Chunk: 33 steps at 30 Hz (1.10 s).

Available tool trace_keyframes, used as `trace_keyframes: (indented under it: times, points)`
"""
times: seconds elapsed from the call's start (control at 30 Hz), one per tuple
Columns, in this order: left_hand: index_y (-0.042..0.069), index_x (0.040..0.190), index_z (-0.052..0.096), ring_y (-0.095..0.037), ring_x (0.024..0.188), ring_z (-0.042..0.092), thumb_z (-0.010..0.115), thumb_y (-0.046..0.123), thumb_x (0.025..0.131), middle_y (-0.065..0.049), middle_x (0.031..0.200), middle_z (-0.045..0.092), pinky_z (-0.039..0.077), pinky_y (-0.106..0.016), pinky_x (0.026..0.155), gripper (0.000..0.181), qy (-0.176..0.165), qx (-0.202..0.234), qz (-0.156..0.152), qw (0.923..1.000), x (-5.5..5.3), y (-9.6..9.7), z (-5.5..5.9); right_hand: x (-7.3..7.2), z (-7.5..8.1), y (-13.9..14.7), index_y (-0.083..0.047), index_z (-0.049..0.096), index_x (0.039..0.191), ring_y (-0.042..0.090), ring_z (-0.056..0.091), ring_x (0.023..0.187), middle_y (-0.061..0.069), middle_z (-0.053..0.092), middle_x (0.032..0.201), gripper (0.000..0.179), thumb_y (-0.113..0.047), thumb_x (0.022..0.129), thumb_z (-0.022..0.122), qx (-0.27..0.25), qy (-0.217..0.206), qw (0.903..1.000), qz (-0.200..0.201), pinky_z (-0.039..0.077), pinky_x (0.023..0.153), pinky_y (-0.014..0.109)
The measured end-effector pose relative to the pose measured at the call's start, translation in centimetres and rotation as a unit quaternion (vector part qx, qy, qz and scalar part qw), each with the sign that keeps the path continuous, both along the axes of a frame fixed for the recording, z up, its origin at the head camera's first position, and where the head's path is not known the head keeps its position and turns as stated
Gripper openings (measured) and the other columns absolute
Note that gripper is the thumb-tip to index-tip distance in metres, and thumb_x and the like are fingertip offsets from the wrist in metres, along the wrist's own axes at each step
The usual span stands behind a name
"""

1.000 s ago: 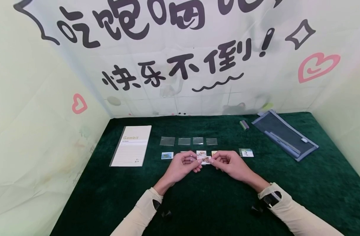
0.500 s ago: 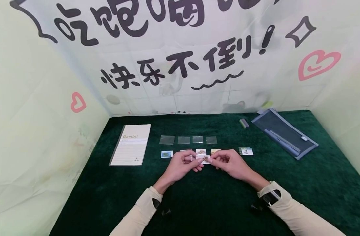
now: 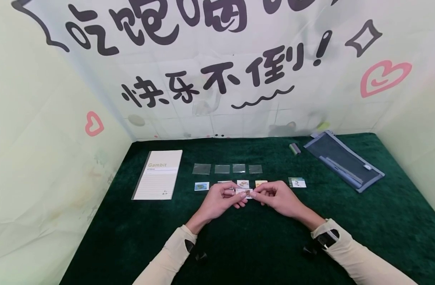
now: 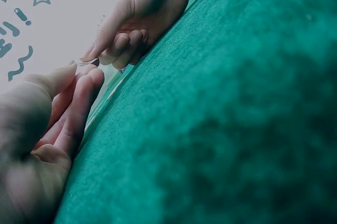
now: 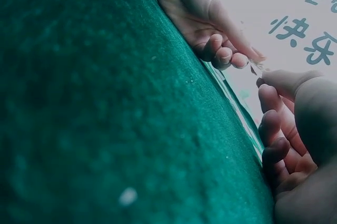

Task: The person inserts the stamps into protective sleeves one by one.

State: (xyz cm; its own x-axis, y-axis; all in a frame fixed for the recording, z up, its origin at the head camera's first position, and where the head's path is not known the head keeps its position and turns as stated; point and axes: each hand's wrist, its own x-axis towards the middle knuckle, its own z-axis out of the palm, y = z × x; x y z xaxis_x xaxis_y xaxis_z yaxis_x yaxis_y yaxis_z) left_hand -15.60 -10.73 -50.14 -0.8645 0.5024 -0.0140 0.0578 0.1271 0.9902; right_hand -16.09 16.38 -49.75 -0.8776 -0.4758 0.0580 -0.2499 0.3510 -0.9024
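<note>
Both hands meet over the table's middle in the head view, pinching a small stamp-like picture card. My left hand holds its left part between thumb and fingers. The thumb and index finger of my right hand pinch its right edge, other fingers curled below. Just behind lie a white picture card, a yellowish card and another card, partly hidden by the hands. A blue picture card lies left of them. Both wrist views show the fingertips meeting at the held card, seen nearly edge-on.
Several clear plastic sleeves lie in a row behind the cards. A notebook is at left. On the right are a card pile, a small greenish-purple block and a blue zip pouch. Green cloth covers the table.
The held card has come slightly down and left, towards the person, and no longer overlaps the white card behind it. Both hands keep their hold on it.
</note>
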Motion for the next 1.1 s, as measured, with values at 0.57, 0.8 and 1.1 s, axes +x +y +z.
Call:
trace_keyframes:
  times: [0.57, 0.8, 1.1]
  points:
    - [0.015, 0.121, 0.074, -0.021, 0.095, 0.082, 0.074, 0.034, 0.105, -0.003, 0.105, 0.085, 0.068, -0.034, 0.082, 0.024, 0.000, -0.012, 0.005, 0.9999, 0.16, 0.17, -0.15, 0.24, -0.11, 0.04, -0.026, 0.081, 0.108, 0.017, 0.062, 0.061, 0.000, 0.071, 0.077, 0.011, -0.033, 0.105, 0.073, 0.002, 0.002, 1.0000, 0.004, 0.052, 0.056, 0.027]
    - [0.016, 0.121, 0.074, -0.021, 0.095, 0.082, 0.074, 0.035, 0.105, -0.002, 0.104, 0.085, 0.068, -0.034, 0.082, 0.025, -0.003, -0.019, 0.008, 0.9998, 0.17, 0.24, -0.05, 0.14, -0.25, 0.08, -0.025, 0.081, 0.109, 0.017, 0.062, 0.062, 0.000, 0.071, 0.078, 0.012, -0.033, 0.105, 0.073, 0.009, 0.002, 0.9999, 0.009, 0.051, 0.057, 0.026]
    - [0.016, 0.121, 0.075, -0.021, 0.096, 0.082, 0.073, 0.036, 0.105, -0.003, 0.104, 0.085, 0.068, -0.034, 0.082, 0.026, -0.002, -0.016, 0.006, 0.9999, 0.16, 0.20, 0.01, 0.04, -0.05, -0.02, -0.026, 0.082, 0.108, 0.016, 0.063, 0.062, 0.001, 0.073, 0.081, 0.012, -0.034, 0.105, 0.074, 0.016, 0.004, 0.9998, 0.011, 0.051, 0.056, 0.026]
